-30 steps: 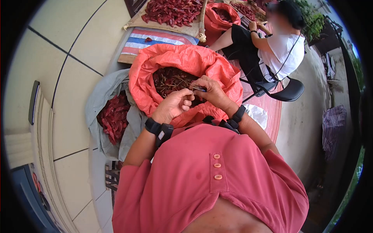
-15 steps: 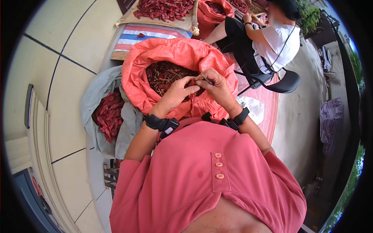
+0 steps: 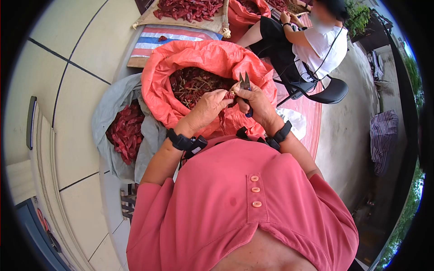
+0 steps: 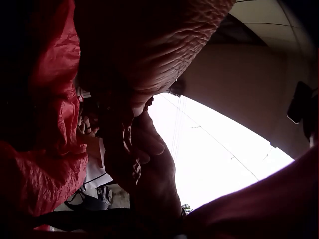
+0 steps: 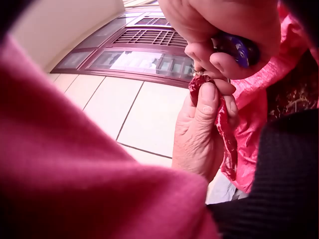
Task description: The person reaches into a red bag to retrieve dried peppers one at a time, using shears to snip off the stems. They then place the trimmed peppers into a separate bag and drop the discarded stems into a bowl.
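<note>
My left hand point(image 3: 207, 108) pinches a dried red chili between thumb and fingers; in the right wrist view the wrinkled chili point(image 5: 228, 152) hangs down beside the left thumb. Small pliers-like cutters point(image 3: 245, 86) lie in my right hand point(image 3: 257, 105), their dark blades pointing away from me and parted at the tips. The blue handle point(image 5: 239, 50) shows under the curled right fingers, which touch the chili's top end. Both hands are over the near rim of the red sack point(image 3: 158, 63), which holds chilies and pale stems point(image 3: 192, 88). The left wrist view is dark.
A grey sack point(image 3: 106, 97) of red chilies point(image 3: 125, 135) stands to the left. Beyond the red sack are a striped bag point(image 3: 181, 34) and a mat with chilies point(image 3: 190, 10). A person in white point(image 3: 323, 49) sits at the upper right on a black chair point(image 3: 332, 91).
The cutters have turned in my right hand, so their blades now show above the fingers. Since the earliest frame, a chili has come into my left hand, and the hands have shifted slightly.
</note>
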`<state>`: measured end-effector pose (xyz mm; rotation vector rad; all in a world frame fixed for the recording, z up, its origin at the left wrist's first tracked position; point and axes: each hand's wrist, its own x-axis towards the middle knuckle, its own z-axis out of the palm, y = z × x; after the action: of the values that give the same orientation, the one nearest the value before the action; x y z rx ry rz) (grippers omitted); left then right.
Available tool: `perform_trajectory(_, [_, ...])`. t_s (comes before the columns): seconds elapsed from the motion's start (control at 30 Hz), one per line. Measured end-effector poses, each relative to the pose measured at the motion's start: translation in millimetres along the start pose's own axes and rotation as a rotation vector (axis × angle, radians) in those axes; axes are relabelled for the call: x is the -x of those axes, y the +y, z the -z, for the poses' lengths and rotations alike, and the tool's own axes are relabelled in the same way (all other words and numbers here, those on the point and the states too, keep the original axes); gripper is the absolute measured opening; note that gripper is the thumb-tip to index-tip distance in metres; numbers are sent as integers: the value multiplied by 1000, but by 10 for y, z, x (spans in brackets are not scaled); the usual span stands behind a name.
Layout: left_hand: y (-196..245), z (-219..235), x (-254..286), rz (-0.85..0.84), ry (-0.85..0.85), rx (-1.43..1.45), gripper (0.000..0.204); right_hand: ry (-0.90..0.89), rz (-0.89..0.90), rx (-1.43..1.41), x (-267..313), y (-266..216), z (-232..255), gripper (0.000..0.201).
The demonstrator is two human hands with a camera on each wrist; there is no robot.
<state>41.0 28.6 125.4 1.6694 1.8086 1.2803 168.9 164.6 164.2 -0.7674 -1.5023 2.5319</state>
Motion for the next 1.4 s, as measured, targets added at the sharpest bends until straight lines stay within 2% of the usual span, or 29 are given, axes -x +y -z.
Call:
perform_trajectory(0.13, [-66, 87, 77, -70, -90, -64, 23, -131, -203, -234, -84, 83, 77, 10])
perform_trajectory(0.23, [-181, 49, 137, -54, -117, -55, 22, -165, -326, -365, -128, 170, 139, 10])
perform_trajectory(0.33, [-258, 20, 207, -189, -118, -151, 22, -158, -436, -462, -125, 223, 159, 11])
perform_trajectory(0.43, [-271, -32, 249, -224, -57, -111, 23, -356, -510, -649, -198, 398, 299, 11])
perform_trajectory(0.53, [-258, -49, 223, -101, -46, -88, 24, -249, -451, -689, -185, 414, 270, 12])
perform_trajectory(0.63, [-352, -79, 198, -291, -48, -294, 24, -168, -364, -548, -156, 377, 242, 10])
perform_trajectory(0.73, [-212, -12, 193, 276, -122, 306, 28, 10, 38, 31, -146, 290, 74, 8])
perform_trajectory(0.83, [-180, -29, 158, 349, -76, 263, 37, 78, 124, 239, -79, 187, -10, 9])
perform_trajectory(0.93, [-286, -87, 148, 307, -102, 264, 38, -15, 310, 466, -107, 236, 44, 8])
perform_trajectory(1.03, [-132, -48, 77, 371, -273, -278, 32, 9, 770, 1326, -77, 141, -25, 9])
perform_trajectory(1.07, [-121, -53, 100, 393, -355, -370, 28, -2, 692, 1239, -44, 62, -78, 11])
perform_trajectory(1.13, [-99, -34, 147, 434, -517, -561, 22, 67, 666, 1210, 30, -166, -132, 10])
perform_trajectory(1.17, [-133, 14, 190, 340, -401, -595, 20, 107, 657, 1193, 40, -242, -100, 11])
perform_trajectory(1.2, [-199, 70, 326, 249, -296, -620, 19, 144, 640, 1039, 64, -258, -8, 10])
perform_trajectory(1.23, [-276, 138, 481, 159, -191, -641, 18, 190, 566, 1085, 148, -363, 64, 11])
perform_trajectory(1.3, [-492, 379, 807, 223, 98, -593, 20, 365, 576, 1065, 250, -295, 372, 12])
perform_trajectory(1.33, [-508, 547, 953, 337, 165, -656, 22, 453, 414, 979, 330, -256, 517, 12])
perform_trajectory(1.37, [-518, 706, 1107, 452, 234, -716, 26, 507, 398, 977, 380, -112, 789, 12])
perform_trajectory(1.4, [-555, 849, 1279, 541, 217, -842, 28, 565, 437, 1121, 467, 17, 1001, 11])
